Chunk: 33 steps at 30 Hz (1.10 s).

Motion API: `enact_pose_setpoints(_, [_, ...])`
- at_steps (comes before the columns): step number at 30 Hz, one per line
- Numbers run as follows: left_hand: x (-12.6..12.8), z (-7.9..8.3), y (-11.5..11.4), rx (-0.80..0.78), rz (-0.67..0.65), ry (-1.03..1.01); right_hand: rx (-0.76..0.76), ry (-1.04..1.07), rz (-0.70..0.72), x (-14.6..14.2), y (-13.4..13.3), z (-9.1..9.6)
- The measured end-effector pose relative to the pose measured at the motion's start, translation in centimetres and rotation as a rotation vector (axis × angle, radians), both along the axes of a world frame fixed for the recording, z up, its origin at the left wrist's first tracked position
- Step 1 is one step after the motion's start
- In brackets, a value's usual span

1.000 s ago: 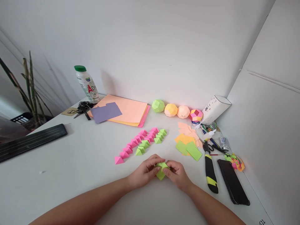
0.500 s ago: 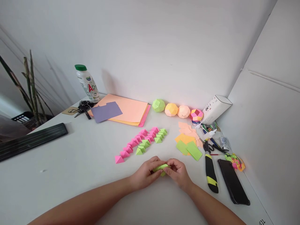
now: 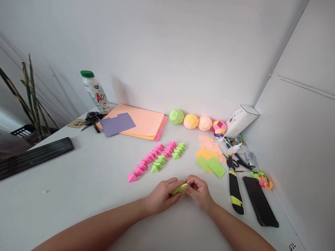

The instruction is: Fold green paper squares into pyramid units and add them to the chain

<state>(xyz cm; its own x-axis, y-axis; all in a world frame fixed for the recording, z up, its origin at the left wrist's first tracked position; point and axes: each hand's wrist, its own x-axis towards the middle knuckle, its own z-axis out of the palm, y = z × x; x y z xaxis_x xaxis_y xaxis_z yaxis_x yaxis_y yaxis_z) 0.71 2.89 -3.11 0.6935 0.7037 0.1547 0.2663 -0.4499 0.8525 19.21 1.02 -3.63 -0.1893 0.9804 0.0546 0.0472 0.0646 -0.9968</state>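
Observation:
Between my two hands is a small piece of folded green paper (image 3: 180, 189), partly covered by my fingers. My left hand (image 3: 164, 196) grips its left side between fingers and thumb. On the right end, my right hand (image 3: 200, 194) pinches it with thumb and forefinger. Just beyond my hands lie rows of pink folded paper units (image 3: 148, 158) and green folded paper units (image 3: 159, 163). Loose green paper slips (image 3: 216, 167) rest on orange slips (image 3: 208, 153) and peach slips (image 3: 209, 142), to the right.
At the back stand several faceted paper balls (image 3: 191, 121). Coloured sheets (image 3: 146, 122), a purple piece (image 3: 117, 124), keys (image 3: 92, 120) and a bottle (image 3: 96, 94) are back left. A utility knife (image 3: 236, 193), phone (image 3: 261, 202) and glue bottle (image 3: 233, 149) lie right.
The green paper has turned slightly in my hands, and less of its lower part shows below the fingers. The left fingers have shifted a little over it. The view has moved slightly.

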Motion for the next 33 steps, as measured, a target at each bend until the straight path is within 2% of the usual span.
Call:
enact_pose_setpoints(12, [-0.42,0.76,0.42,-0.132,-0.078,-0.057,-0.013,0.078,0.002,0.12,0.05,-0.45])
enact_pose_setpoints(18, [-0.34,0.40,0.43,-0.097,-0.083,-0.071,-0.054,0.070,-0.034,0.05,-0.07,-0.19])
enact_pose_setpoints(23, [-0.35,0.14,0.45,-0.083,-0.088,-0.072,0.018,0.038,-0.018,0.10,0.09,0.07])
enact_pose_setpoints(33, [-0.31,0.38,0.48,-0.083,-0.097,-0.063,0.002,0.043,-0.030,0.12,0.17,0.20])
